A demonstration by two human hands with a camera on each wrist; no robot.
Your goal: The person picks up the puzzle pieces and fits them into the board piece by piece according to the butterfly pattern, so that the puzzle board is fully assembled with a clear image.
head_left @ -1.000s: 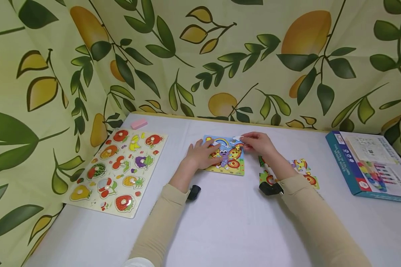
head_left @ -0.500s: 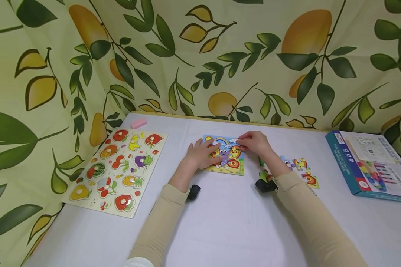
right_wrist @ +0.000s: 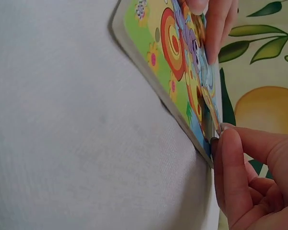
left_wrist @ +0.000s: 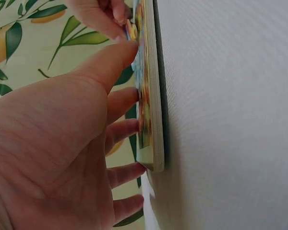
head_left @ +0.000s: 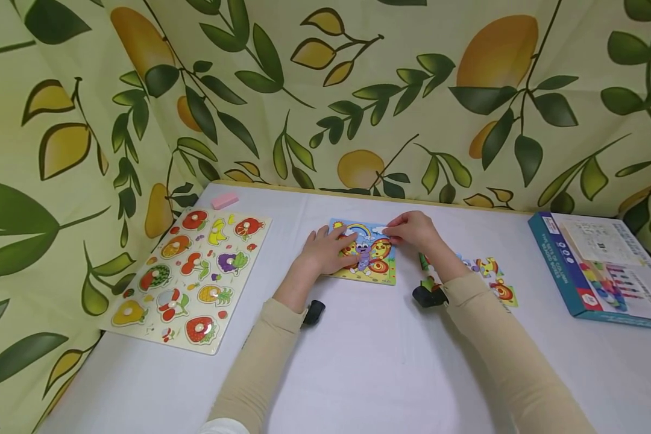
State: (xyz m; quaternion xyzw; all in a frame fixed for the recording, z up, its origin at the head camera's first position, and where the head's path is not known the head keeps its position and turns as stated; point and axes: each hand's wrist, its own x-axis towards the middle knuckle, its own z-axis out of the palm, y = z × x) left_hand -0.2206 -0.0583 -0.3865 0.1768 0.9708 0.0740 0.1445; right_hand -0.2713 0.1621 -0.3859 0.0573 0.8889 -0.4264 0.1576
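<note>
A square butterfly puzzle board [head_left: 382,278] lies on the white table, with a rainbow and a purple butterfly in the picture. My left hand [head_left: 322,253] rests across its left side, fingers spread and fairly straight; in the left wrist view the fingertips touch the board's face and edge. At the board's upper right corner, my right hand [head_left: 414,231] pinches a puzzle piece [right_wrist: 210,111] between thumb and fingers. In the right wrist view this piece is tilted, its held end raised over the board. Several loose puzzle pieces [head_left: 502,292] lie right of the board, partly behind my right forearm.
At the left is a large fruit board [head_left: 225,310] with knobbed pieces, and a pink block [head_left: 225,201] sits beyond it. A blue-edged box [head_left: 602,271] lies at the right. Leaf-patterned curtain [head_left: 390,120] borders the table's back and left.
My right hand has shifted slightly left along the board's top edge with the puzzle piece. My left hand stays in place on the board.
</note>
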